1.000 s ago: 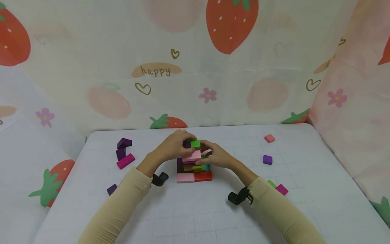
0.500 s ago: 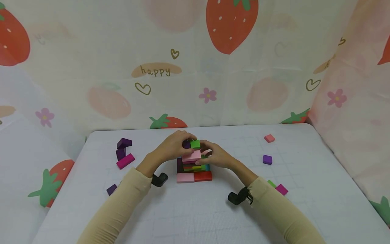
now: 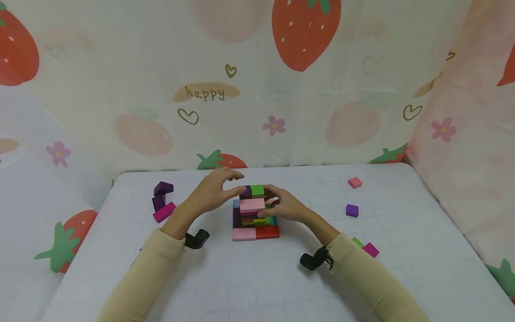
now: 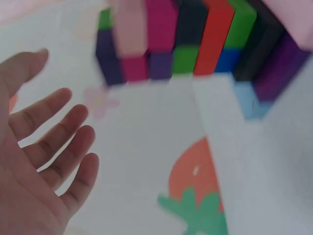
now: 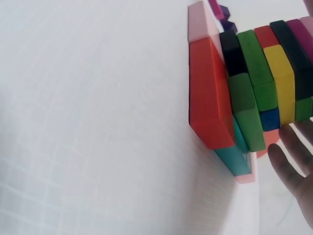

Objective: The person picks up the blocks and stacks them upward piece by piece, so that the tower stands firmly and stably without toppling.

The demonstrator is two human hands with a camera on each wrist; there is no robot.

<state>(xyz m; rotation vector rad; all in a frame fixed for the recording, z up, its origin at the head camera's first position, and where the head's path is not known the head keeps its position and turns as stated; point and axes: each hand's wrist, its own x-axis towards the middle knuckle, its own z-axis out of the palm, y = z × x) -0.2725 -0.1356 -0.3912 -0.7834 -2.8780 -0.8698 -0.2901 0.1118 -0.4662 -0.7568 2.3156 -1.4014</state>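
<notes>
A tower of coloured wooden blocks stands in the middle of the table, on a bottom row with a pink block and a red block. Its top shows a dark purple block beside a green block. My left hand is spread at the tower's upper left, thumb tip right by the dark purple block; the left wrist view shows its fingers apart and holding nothing. On the right side, my right hand curves loosely round the tower, fingertips close to the yellow block in the right wrist view.
Dark purple blocks and a magenta block lie at the left. To the right are a coral block, a purple block and a magenta block by the right sleeve. A strawberry-print cloth hangs behind the table.
My left hand has let go of the dark purple block at the top and drawn back to the left, its fingers opening. My right hand keeps its place at the tower.
</notes>
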